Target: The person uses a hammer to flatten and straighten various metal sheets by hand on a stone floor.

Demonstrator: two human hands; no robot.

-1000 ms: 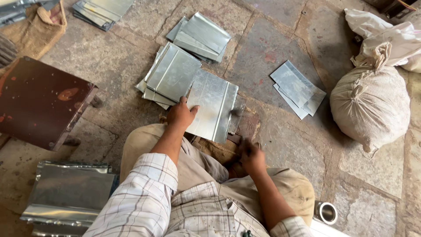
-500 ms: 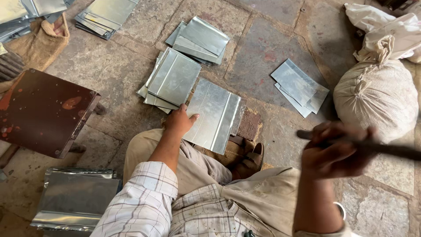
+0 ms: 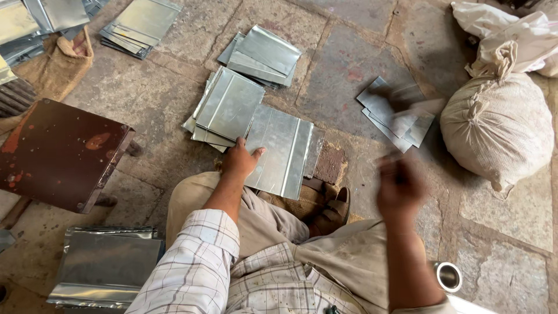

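The metal sheet (image 3: 283, 151) lies flat on the stone floor (image 3: 349, 64) before my knees. My left hand (image 3: 240, 160) presses its near edge, fingers spread. My right hand (image 3: 400, 186) is raised beside it, blurred; I can't tell its grip.

A tied off-white sack (image 3: 497, 125) lies at right.

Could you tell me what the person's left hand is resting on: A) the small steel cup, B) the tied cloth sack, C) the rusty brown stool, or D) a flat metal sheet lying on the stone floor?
D: the left hand presses on the near edge of the flat metal sheet lying on the stone floor.
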